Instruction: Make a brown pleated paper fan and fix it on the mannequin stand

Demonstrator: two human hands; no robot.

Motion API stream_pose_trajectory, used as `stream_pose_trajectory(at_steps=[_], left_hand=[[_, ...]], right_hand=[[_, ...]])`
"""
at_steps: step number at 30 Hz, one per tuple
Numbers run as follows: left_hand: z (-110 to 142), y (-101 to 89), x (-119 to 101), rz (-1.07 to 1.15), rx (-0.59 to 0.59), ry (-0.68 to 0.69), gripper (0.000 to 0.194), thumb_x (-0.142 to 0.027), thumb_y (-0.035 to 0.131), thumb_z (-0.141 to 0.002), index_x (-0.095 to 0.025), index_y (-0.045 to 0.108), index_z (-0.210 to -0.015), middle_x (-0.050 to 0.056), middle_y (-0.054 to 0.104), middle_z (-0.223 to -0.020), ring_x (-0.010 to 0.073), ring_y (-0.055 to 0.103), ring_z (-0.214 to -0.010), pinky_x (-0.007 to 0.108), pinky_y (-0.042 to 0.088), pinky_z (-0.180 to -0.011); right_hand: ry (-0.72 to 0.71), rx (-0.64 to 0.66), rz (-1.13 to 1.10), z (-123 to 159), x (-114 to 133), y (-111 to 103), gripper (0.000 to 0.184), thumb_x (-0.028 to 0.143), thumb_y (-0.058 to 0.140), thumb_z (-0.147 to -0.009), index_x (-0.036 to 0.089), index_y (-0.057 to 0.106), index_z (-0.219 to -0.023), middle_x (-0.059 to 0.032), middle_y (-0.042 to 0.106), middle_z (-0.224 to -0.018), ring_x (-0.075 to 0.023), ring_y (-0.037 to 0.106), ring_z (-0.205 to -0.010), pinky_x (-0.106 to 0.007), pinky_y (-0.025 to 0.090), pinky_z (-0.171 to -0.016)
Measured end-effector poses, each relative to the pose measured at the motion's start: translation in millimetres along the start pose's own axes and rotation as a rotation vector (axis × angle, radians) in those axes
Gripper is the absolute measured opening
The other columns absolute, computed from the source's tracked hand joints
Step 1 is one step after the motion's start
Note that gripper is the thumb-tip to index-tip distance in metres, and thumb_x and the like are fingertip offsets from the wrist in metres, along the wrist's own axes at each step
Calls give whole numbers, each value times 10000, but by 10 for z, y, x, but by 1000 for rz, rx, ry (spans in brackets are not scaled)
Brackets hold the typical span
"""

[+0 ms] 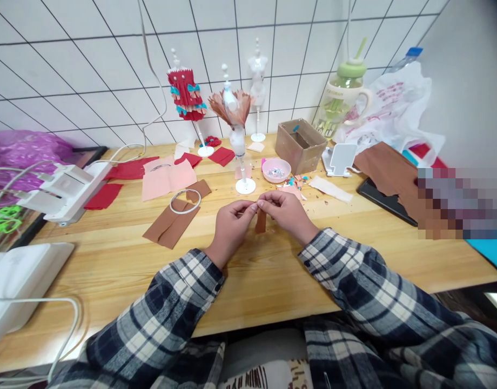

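Both my hands meet over the middle of the table at a small brown crepe-paper strip, which hangs down between them. My left hand pinches its top edge with thumb and index finger. Touching it there, my right hand pinches the same edge, fingers curled. Just beyond stands a small white dress-form mannequin with brown ruffled paper around its upper part. Left of my hands lie larger brown paper pieces, with a pale ring resting on them.
Behind are a mannequin in a red ruffled dress and a bare white mannequin. A pink bowl, cardboard box, phone stand and green-lidded bottle stand right. At left lies a power strip with cables.
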State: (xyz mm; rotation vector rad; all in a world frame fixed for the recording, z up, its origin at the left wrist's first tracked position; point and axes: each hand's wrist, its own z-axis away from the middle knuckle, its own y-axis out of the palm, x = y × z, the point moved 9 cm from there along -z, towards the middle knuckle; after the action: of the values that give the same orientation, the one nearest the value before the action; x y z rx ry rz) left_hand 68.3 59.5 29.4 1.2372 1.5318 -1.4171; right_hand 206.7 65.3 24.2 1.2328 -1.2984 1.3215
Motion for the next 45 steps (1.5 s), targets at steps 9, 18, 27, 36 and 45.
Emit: stream_pose_trajectory(at_steps=[9,18,27,36,45], left_hand=[[-83,-97,79,27,-67,-77,162,-309,645,-746,-167,722,-732,15,729,-713,160,645,-690,260,506,-671],[-109,-121,90,23,-80,-70,149,-277,622,-728,-172,726,-744,12,731,-724,160,649,-705,262,508,-685],[-98,-111,66,-80,-54,-18,198,-283,609,-785,-170,765,-830,49,778,-838,194,699,-783,287,527,-730],[-104,28,-60,-329,-7,210,178,-272,603,-819,-200,765,-806,35,764,-767,158,669,-656,250,500,-627],[-147,-36,-19,-168,-46,170,168,-229,604,-790,-165,758,-767,38,763,-748,139,661,-610,217,495,-566]], right_hand=[[-126,-7,204,64,66,51,226,276,604,-811,181,738,-967,-31,699,-779,-149,582,-664,-288,460,-639],[-298,-13,440,125,206,82,260,232,594,-846,202,739,-1059,-27,686,-780,-143,548,-646,-286,440,-661],[-225,-57,354,79,129,26,220,286,610,-833,202,742,-988,-15,674,-719,-140,542,-611,-282,435,-629],[-161,-126,407,12,47,-64,109,297,616,-789,209,680,-792,1,644,-669,-137,546,-602,-248,399,-557],[-24,-106,100,-47,-91,17,194,368,613,-749,183,660,-788,-3,610,-657,-132,526,-587,-249,411,-545]])
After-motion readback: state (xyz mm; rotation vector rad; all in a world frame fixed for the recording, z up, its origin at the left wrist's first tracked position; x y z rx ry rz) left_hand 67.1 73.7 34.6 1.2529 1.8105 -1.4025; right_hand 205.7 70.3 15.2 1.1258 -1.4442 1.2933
